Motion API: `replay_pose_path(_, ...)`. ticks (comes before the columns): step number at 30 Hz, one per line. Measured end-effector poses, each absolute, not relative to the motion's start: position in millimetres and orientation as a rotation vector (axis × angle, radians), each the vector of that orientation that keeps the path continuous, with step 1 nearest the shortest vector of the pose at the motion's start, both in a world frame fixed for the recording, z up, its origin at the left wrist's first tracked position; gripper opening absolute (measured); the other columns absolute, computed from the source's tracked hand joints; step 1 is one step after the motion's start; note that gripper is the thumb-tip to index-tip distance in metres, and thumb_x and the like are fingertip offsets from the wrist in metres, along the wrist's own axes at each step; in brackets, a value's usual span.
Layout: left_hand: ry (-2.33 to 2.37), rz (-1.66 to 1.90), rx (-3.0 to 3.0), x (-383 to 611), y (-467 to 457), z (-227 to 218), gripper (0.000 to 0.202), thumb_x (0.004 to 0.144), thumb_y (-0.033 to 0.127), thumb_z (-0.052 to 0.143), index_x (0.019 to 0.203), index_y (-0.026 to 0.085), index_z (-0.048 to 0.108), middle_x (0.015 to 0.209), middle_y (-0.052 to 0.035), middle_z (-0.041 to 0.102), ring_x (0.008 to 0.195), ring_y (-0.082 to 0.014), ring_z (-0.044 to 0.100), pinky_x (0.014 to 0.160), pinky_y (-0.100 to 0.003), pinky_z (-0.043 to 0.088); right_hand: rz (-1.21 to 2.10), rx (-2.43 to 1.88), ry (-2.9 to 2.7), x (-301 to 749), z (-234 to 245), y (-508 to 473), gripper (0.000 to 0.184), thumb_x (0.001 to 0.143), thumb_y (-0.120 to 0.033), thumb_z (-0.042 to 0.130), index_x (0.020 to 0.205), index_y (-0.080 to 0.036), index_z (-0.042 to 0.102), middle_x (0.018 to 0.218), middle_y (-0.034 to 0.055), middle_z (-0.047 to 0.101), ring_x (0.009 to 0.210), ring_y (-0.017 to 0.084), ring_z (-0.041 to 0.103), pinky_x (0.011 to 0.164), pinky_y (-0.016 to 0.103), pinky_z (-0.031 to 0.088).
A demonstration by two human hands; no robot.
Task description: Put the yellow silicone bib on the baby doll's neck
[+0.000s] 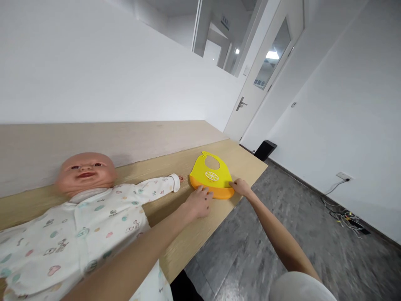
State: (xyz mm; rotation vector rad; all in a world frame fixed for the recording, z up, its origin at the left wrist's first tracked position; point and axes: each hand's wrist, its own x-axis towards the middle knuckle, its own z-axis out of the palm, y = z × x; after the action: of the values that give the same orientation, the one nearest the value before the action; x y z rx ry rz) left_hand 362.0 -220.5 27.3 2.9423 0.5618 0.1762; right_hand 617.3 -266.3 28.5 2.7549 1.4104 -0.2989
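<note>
A yellow silicone baby bib (216, 168) lies flat on the wooden table, its neck opening towards the wall. It carries a white citrus-slice print and an orange catch pocket (222, 193) along its near edge. My left hand (199, 202) rests on the left part of that pocket, fingers apart and laid over it; its thumb is hidden. At the pocket's right corner, my right hand (241, 187) pinches the bib's edge between thumb and fingers. Left of the bib, a baby doll (86, 171) lies on its back in a white printed outfit (109, 219), one arm stretched towards the bib.
The wooden table (180, 246) ends in a slanting edge above the grey floor (244, 246). A raised pale panel (150, 138) runs along its back, against the wall. Beyond stand a door (266, 62) and a black object (265, 149). Cables (347, 219) lie by the right wall.
</note>
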Motion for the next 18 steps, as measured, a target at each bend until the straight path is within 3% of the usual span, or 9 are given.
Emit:
replay_pose_path(3,0.507,0.104,2.968,359.0,-217.6,30.7,0.045,0.086,0.021,0.049,0.128,0.007,0.052,0.134,-0.0144,0.053,0.125,-0.0243,0.042,0.105,-0.035,0.032,-0.312,2.768,1.390,612.6,29.3,-269.4,0.042,0.091,-0.040,0.039,0.080,-0.014,0.070,0.087,0.0131,0.070,0.085,0.021,0.067,0.062,0.023,0.041)
replay_pose_path(6,0.495,-0.032,3.018,355.5,-222.4,39.6,0.052,0.084,0.026,0.052,0.133,0.007,0.049,0.139,-0.0197,0.048,0.128,-0.0307,0.042,0.103,-0.041,0.036,-0.286,2.793,1.325,609.3,33.6,-272.7,0.044,0.090,-0.044,0.039,0.083,-0.015,0.070,0.095,0.0149,0.070,0.091,0.026,0.066,0.066,0.027,0.044)
replay_pose_path(9,0.496,-0.002,3.116,343.5,-234.8,53.9,0.046,0.085,0.021,0.050,0.130,0.010,0.053,0.140,-0.0210,0.046,0.129,-0.0352,0.041,0.099,-0.046,0.038,-0.219,2.824,1.211,607.1,47.1,-279.0,0.044,0.087,-0.047,0.042,0.085,-0.013,0.069,0.101,0.0192,0.067,0.095,0.033,0.064,0.070,0.035,0.046)
replay_pose_path(11,0.439,0.099,3.101,327.0,-240.9,67.0,0.037,0.086,0.020,0.047,0.121,0.012,0.059,0.127,-0.0171,0.058,0.121,-0.0319,0.049,0.094,-0.043,0.042,-0.132,2.843,1.188,600.5,60.7,-282.7,0.037,0.086,-0.041,0.044,0.086,-0.013,0.068,0.101,0.0195,0.067,0.097,0.033,0.063,0.072,0.036,0.045)
replay_pose_path(13,0.471,0.169,3.027,302.7,-240.7,81.9,0.027,0.085,0.019,0.047,0.106,0.015,0.064,0.106,-0.0116,0.066,0.104,-0.0268,0.058,0.085,-0.038,0.045,-0.016,2.861,1.348,583.5,73.9,-282.6,0.030,0.086,-0.036,0.045,0.084,-0.015,0.066,0.094,0.0150,0.068,0.093,0.028,0.063,0.071,0.031,0.043)
replay_pose_path(16,0.885,0.235,2.986,251.0,-229.0,102.5,0.021,0.085,0.019,0.042,0.084,0.016,0.063,0.076,-0.0075,0.064,0.073,-0.0219,0.059,0.066,-0.033,0.042,-0.176,2.770,2.008,533.4,84.0,-269.7,0.026,0.088,-0.034,0.047,0.078,-0.017,0.063,0.077,0.0053,0.068,0.071,0.015,0.061,0.063,0.023,0.040)
replay_pose_path(18,1.421,0.320,2.894,208.0,-219.4,110.3,0.027,0.085,0.024,0.038,0.068,0.017,0.058,0.061,-0.0053,0.054,0.059,-0.0196,0.052,0.057,-0.030,0.033,-0.305,2.538,2.470,489.5,81.1,-251.9,0.023,0.088,-0.034,0.049,0.081,-0.017,0.064,0.078,0.0025,0.067,0.067,0.012,0.058,0.064,0.022,0.040)
